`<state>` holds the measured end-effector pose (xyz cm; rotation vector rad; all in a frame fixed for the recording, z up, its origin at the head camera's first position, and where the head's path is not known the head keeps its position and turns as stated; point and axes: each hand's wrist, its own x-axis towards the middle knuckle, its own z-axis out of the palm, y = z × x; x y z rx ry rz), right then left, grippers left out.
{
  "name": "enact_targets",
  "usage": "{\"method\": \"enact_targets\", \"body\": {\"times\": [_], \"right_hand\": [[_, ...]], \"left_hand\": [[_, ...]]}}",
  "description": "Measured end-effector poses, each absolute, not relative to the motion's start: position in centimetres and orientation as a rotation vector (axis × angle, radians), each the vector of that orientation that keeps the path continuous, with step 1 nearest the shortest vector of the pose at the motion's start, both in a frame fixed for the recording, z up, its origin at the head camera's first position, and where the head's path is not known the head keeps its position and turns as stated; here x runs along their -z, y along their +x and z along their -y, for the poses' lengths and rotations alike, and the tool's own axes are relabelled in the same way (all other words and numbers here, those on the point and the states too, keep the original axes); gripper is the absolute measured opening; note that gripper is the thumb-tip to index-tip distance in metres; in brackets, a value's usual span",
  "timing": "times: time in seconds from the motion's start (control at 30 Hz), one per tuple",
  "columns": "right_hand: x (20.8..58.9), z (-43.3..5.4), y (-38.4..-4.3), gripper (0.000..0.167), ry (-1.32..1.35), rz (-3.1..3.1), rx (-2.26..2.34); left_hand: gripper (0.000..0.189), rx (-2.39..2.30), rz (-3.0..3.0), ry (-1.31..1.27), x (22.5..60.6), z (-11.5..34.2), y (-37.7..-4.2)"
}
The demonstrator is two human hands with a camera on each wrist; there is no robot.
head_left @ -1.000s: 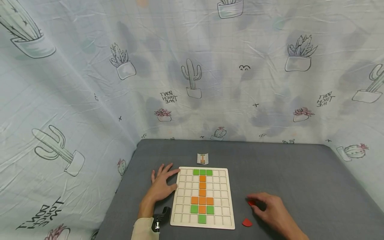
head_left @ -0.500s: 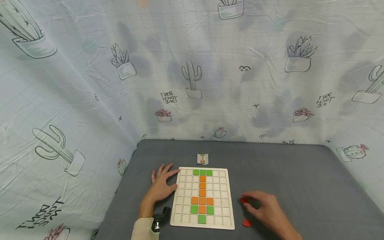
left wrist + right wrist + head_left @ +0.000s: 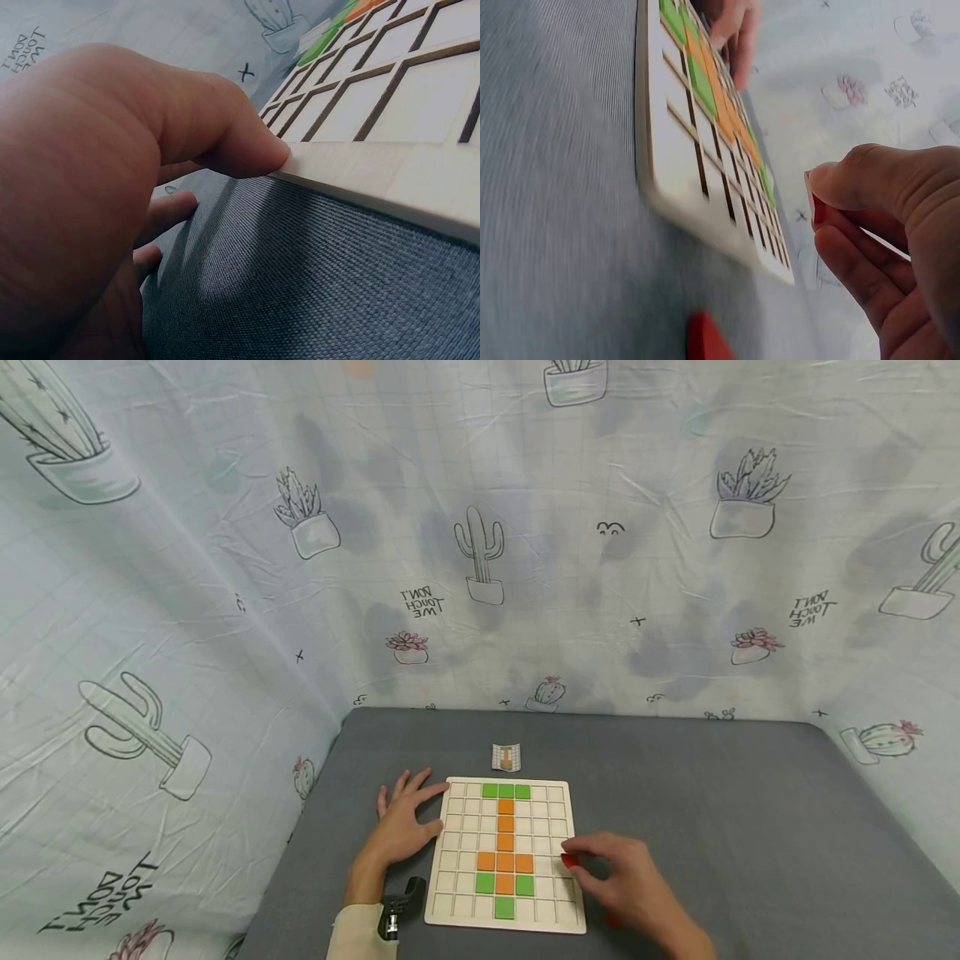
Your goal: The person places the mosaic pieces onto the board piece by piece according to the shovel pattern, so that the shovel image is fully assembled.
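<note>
A pale wooden grid board [image 3: 543, 827] lies on the table with orange tiles [image 3: 506, 824] down a middle column and green tiles [image 3: 505, 907] near both ends. My left hand [image 3: 405, 828] rests beside its left edge, fingers spread, thumb and index fingertip touching the rim; the left wrist view shows the thumb on that edge. Above the board's right edge, my right hand [image 3: 630, 881] pinches a small red piece [image 3: 818, 210] between thumb and fingers. A second red piece [image 3: 707, 341] lies on the table, mostly hidden beneath the right hand in the head view.
A small printed card [image 3: 506, 757] with a grid pattern lies behind the board. The grey table [image 3: 712, 793] extends on both sides. A cactus-print cloth [image 3: 555, 568] hangs at the back and sides.
My right hand has moved left, carrying the red piece from the table to the board's right edge. It now covers most of the other red piece. The left hand has stayed put.
</note>
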<state>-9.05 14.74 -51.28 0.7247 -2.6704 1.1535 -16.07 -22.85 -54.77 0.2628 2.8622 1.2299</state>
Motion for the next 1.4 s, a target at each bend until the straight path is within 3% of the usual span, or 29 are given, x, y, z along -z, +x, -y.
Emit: {"method": "enact_targets", "body": {"times": [0.87,1.4], "right_hand": [[51.5,-8.2,-8.9,0.028,1.064,2.572,-1.405],[52.9,-5.2,-8.2,0.020,1.306,2.547,-1.205]], "left_hand": [[0.061,-1.223,-2.857,0.282,54.7,22.9,-16.1],[0.060,-1.232,-2.862,0.275,54.4,22.8,-15.8]]}}
